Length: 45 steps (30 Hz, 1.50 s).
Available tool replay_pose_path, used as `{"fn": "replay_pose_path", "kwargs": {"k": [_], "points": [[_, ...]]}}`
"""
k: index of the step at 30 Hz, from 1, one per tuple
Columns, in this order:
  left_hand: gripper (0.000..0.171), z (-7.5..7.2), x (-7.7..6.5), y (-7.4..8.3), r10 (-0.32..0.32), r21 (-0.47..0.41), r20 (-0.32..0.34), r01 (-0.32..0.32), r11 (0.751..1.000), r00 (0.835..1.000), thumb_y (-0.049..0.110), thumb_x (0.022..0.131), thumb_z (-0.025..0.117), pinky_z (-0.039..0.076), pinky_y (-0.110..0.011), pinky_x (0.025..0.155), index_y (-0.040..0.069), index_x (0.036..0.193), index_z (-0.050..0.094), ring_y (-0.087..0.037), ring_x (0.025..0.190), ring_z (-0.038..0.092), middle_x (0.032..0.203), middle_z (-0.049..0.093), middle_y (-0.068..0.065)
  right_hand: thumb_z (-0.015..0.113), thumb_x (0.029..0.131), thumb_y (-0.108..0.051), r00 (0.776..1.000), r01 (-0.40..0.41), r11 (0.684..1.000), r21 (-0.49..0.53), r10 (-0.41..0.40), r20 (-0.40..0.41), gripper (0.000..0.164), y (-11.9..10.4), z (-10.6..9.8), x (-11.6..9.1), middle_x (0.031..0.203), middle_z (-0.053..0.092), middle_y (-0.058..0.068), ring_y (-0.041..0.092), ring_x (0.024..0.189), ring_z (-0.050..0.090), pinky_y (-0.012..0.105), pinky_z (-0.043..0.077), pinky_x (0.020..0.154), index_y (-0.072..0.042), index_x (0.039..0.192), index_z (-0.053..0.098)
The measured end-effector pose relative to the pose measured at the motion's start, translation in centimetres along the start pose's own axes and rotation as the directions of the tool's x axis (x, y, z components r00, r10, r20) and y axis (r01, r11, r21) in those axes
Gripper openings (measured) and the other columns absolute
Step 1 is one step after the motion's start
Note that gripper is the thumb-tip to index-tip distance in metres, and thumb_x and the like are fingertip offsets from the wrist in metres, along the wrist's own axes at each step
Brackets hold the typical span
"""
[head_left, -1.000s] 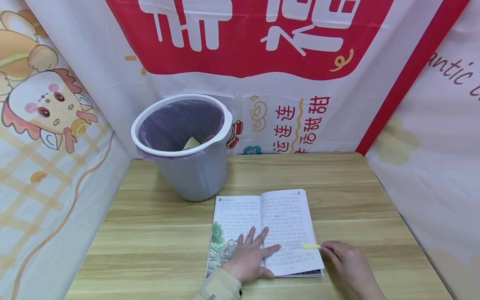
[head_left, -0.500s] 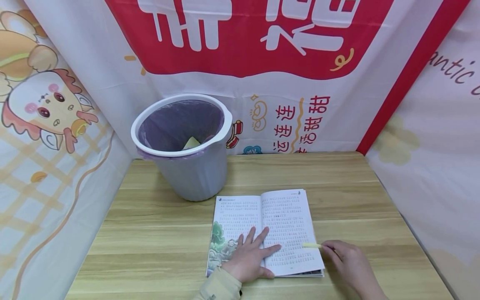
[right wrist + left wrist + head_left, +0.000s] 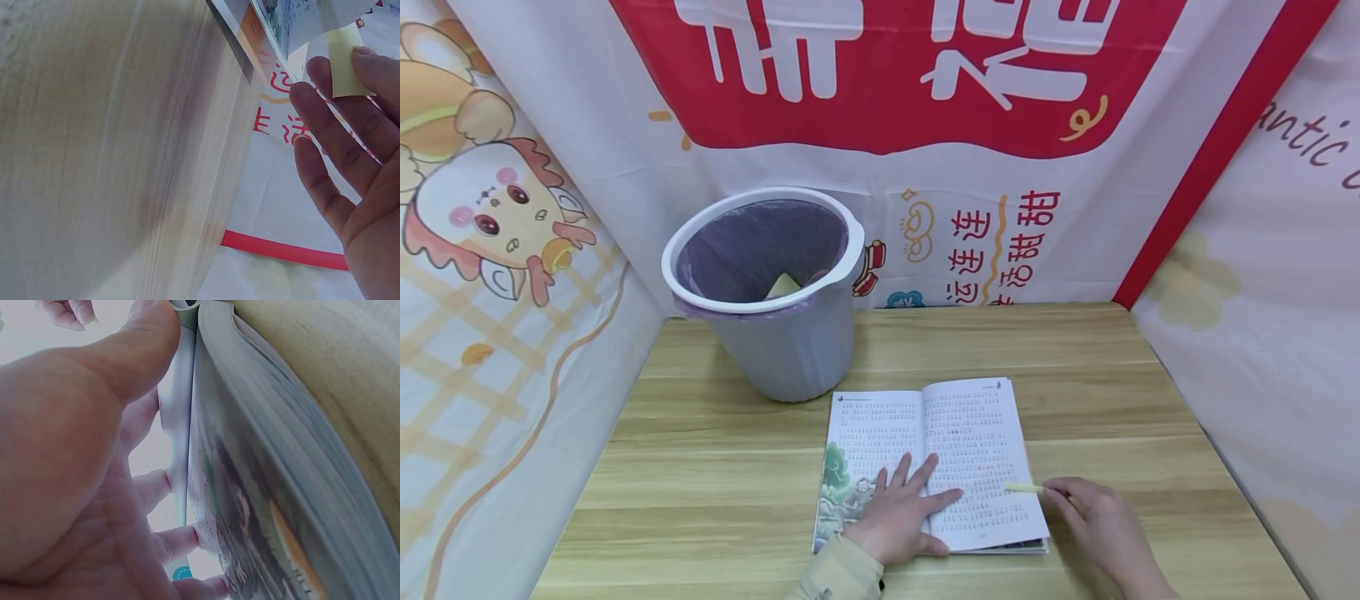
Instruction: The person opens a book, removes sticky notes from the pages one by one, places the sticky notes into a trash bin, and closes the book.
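Observation:
An open book (image 3: pixel 970 425) lies on the wooden table, with printed text on both pages and a green drawing at lower left. Spread across its lower middle, my left hand (image 3: pixel 901 512) presses the pages with straight fingers. A narrow yellow sticky note (image 3: pixel 1024 488) reaches over the right page's outer edge. My right hand (image 3: pixel 1105 525), just right of the book, pinches the note's outer end. In the right wrist view, thumb and index finger hold the yellow sticky note (image 3: pixel 348 69), whose other end meets the page. The left wrist view shows the left palm (image 3: pixel 69 469) beside the thick page edges.
Behind the book, to the left, stands a grey waste bin (image 3: pixel 782 358) with a white rim and a purple liner. A yellowish piece (image 3: pixel 784 286) lies inside it. Printed cloth (image 3: pixel 910 175) hangs around the wooden table (image 3: pixel 700 483) at the back and sides.
My right hand has risen very slightly, and the sticky note looks thinner, turned more edge-on. The left hand, book and bin have stayed in place.

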<state>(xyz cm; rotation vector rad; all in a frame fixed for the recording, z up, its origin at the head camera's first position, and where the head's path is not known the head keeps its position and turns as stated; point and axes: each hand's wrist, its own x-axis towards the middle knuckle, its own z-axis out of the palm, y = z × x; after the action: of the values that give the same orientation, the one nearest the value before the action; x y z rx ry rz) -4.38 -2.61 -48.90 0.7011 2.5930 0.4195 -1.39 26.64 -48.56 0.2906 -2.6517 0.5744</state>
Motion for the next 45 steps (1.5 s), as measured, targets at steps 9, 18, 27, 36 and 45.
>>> {"fn": "replay_pose_path", "kwargs": {"k": [9,18,27,36,45], "points": [[0.078,-0.1,0.0,0.0,0.0,-0.007,-0.001,0.0,1.0,1.0,0.064,0.067,0.068,0.018,-0.065,0.114,0.054,0.141,0.043,-0.04,0.151,0.013,0.166,0.015,0.002,0.083,0.067,0.001,0.998,0.018,0.998,0.062,-0.015,-0.063,0.023,0.2,-0.6,0.5,0.078,0.074,-0.004,0.014,0.07,0.071,0.003,0.047,0.073,-0.011,0.085,0.076],[0.078,0.0,0.0,0.0,0.002,0.006,-0.01,-0.002,1.0,1.0,0.064,0.067,0.067,0.019,-0.065,0.114,0.055,0.141,0.042,-0.04,0.151,0.014,0.166,0.016,0.002,0.083,0.064,0.005,0.992,0.063,0.99,0.126,-0.049,-0.114,0.029,0.2,-1.0,1.5,0.084,0.074,-0.004,0.006,0.076,0.069,-0.002,0.041,0.083,-0.012,0.087,0.076],[0.078,-0.1,0.0,0.0,0.006,0.005,-0.019,-0.006,1.0,1.0,0.064,0.068,0.068,0.019,-0.065,0.113,0.054,0.141,0.043,-0.041,0.151,0.015,0.165,0.017,0.001,0.081,0.068,0.004,0.989,0.112,0.983,0.145,-0.095,-0.115,0.023,0.1,-1.4,3.4,0.09,0.075,0.003,0.013,0.084,0.07,-0.003,0.037,0.091,-0.008,0.086,0.076],[0.078,-0.2,-0.1,0.1,0.006,0.008,-0.022,-0.006,1.0,1.0,0.063,0.067,0.068,0.02,-0.065,0.113,0.054,0.141,0.043,-0.041,0.151,0.015,0.165,0.017,0.001,0.081,0.068,0.002,0.979,0.16,0.982,0.095,-0.146,-0.14,0.021,-0.3,-2.7,6.4,0.089,0.076,0.005,0.025,0.081,0.071,-0.005,0.035,0.091,-0.007,0.087,0.077],[0.078,-0.2,-0.1,0.1,0.007,0.005,-0.017,-0.007,1.0,1.0,0.064,0.067,0.068,0.019,-0.066,0.113,0.054,0.141,0.043,-0.041,0.151,0.014,0.165,0.016,0.001,0.081,0.069,0.001,0.959,0.261,0.964,0.052,-0.253,-0.127,0.024,-0.7,-5.4,11.3,0.093,0.076,0.008,0.027,0.083,0.072,-0.004,0.032,0.092,-0.005,0.092,0.077]]}}
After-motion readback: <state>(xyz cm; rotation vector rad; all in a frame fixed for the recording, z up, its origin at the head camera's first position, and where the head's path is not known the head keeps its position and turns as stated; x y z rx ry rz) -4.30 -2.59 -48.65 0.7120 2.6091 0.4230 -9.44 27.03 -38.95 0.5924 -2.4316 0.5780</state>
